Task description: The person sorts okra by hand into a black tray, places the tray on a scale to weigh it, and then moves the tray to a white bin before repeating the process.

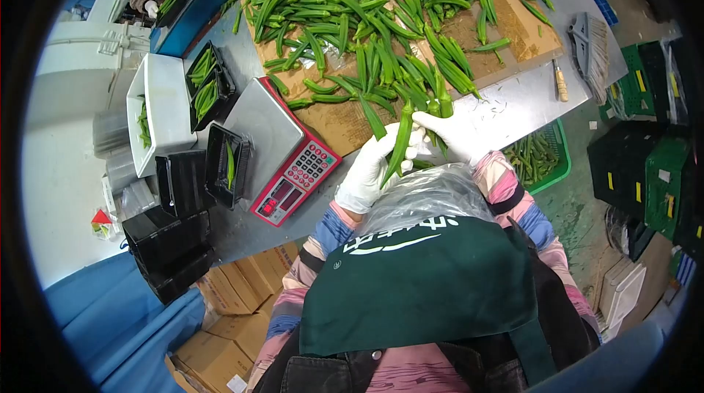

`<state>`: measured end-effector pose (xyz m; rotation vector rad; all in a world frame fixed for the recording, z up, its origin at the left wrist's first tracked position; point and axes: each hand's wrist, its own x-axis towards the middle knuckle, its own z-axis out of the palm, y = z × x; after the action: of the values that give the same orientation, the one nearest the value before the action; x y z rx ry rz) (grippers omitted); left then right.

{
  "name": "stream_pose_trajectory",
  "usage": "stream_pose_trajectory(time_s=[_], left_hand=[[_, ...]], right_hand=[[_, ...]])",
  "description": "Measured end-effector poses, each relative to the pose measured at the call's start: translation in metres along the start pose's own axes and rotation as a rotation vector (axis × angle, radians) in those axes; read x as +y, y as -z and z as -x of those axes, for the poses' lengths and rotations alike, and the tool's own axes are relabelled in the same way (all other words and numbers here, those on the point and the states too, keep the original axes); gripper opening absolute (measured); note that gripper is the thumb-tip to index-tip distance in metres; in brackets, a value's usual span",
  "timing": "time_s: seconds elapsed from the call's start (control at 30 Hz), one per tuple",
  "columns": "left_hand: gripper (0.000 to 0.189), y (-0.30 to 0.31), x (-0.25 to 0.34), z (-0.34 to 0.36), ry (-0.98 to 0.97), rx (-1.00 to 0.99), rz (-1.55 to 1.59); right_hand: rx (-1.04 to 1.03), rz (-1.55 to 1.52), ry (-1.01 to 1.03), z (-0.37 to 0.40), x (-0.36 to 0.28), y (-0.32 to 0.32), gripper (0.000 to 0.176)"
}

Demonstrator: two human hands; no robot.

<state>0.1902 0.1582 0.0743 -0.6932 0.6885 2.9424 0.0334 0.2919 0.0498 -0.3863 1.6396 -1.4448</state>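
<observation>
At 12 o'clock, a large heap of long, ridged green okra pods (345, 23) covers flattened brown cardboard (532, 26) on a shiny metal table (506, 111). Near the centre, my white-gloved left hand (372, 171) grasps a long green okra pod (400, 145), its cap end up. My white-gloved right hand (453, 136) is just beside it, fingers bent at more pods; I cannot tell whether it grips them. Toward 9 o'clock I see a red scale with a silver plate (275, 140), then a black plastic tray (227, 166) containing one pod. At 10 o'clock, a fuller black tray (210, 86) is beside a white plastic tub (163, 74). A wooden handle (561, 83) lies at 2 o'clock; a green plastic basket of okra (563, 162) sits lower, at 3.
</observation>
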Motion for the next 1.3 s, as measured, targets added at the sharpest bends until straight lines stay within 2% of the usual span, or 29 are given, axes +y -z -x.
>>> stream_pose_trajectory(time_s=[0.07,0.17,0.23,0.27,0.3,0.37,0.43,0.5,0.53,0.57,0.63,0.67,0.7,0.73,0.77,0.8,0.87,0.9,0.97,1.03,1.1,1.17,1.3], left_hand=[[0.042,-0.004,0.000,0.000,-0.007,0.027,-0.065],[0.040,-0.001,-0.015,-0.010,-0.009,0.040,-0.194],[0.039,-0.002,-0.015,-0.012,-0.002,0.087,-0.288],[0.039,-0.007,-0.009,-0.009,0.004,0.136,-0.332],[0.039,-0.012,-0.001,-0.004,0.010,0.184,-0.376],[0.035,-0.005,0.020,0.004,-0.135,0.331,-0.577],[0.031,0.022,0.025,0.008,-0.240,0.463,-0.788],[0.027,0.058,0.016,0.010,-0.251,0.445,-0.991],[0.026,0.059,0.014,0.012,-0.254,0.435,-1.094],[0.027,0.055,0.004,0.011,-0.255,0.479,-1.374],[0.033,0.077,-0.011,0.002,-0.455,0.098,-1.744],[0.037,0.080,-0.019,-0.005,-0.555,-0.015,-1.771],[0.037,0.083,-0.023,-0.012,-0.552,-0.080,-1.873],[0.036,0.085,-0.025,-0.020,-0.549,-0.145,-1.974],[0.036,0.085,-0.026,-0.024,-0.543,-0.208,-2.075],[0.039,0.083,-0.025,-0.022,-0.439,-0.205,-2.197],[0.041,0.070,-0.019,-0.017,-0.285,-0.142,-2.215],[0.042,0.066,-0.017,-0.015,-0.209,-0.111,-2.220],[0.041,0.072,-0.016,-0.009,-0.286,0.166,-1.893],[0.034,0.066,-0.010,-0.005,-0.344,0.459,-1.542],[0.034,0.054,0.017,-0.008,-0.152,0.552,-0.859],[0.032,0.058,0.035,-0.010,-0.251,0.586,-0.792],[0.022,0.050,0.069,-0.044,-0.465,0.630,-0.879]], right_hand=[[-0.015,-0.093,-0.051,-0.003,0.009,0.003,0.031],[0.048,0.006,0.147,0.006,0.004,0.001,0.030],[0.113,-0.073,0.033,0.019,-0.007,0.017,0.029],[0.144,-0.113,-0.025,0.026,-0.007,0.031,0.028],[0.173,0.003,-0.079,0.028,0.006,0.065,0.026],[0.216,0.077,-0.086,0.056,-0.007,0.124,0.028],[0.399,0.386,-0.088,0.076,0.019,0.189,0.042],[0.537,0.702,-0.106,0.092,0.048,0.243,0.041],[0.565,0.591,-0.143,0.092,0.038,0.238,0.040],[0.594,0.477,-0.178,0.089,0.029,0.230,0.040],[0.623,0.549,0.072,0.060,0.050,0.215,0.041],[0.612,0.450,0.186,0.044,0.047,0.190,0.047],[0.539,0.522,0.004,0.025,0.048,0.178,0.053],[0.568,0.608,0.122,0.004,0.053,0.159,0.050],[0.572,0.611,0.023,-0.019,0.052,0.140,0.042],[0.601,0.673,0.084,-0.037,0.059,0.124,0.041],[0.631,0.852,0.264,-0.070,0.079,0.102,0.036],[0.642,0.997,0.223,-0.078,0.077,0.093,0.033],[0.606,0.994,0.142,-0.084,0.071,0.090,0.035],[0.487,0.852,0.022,-0.078,0.063,0.096,0.039],[0.350,0.623,-0.064,-0.062,0.049,0.112,0.041],[0.192,0.309,-0.119,-0.039,0.032,0.130,0.041],[0.323,0.014,-0.042,-0.030,0.026,0.150,0.038]])
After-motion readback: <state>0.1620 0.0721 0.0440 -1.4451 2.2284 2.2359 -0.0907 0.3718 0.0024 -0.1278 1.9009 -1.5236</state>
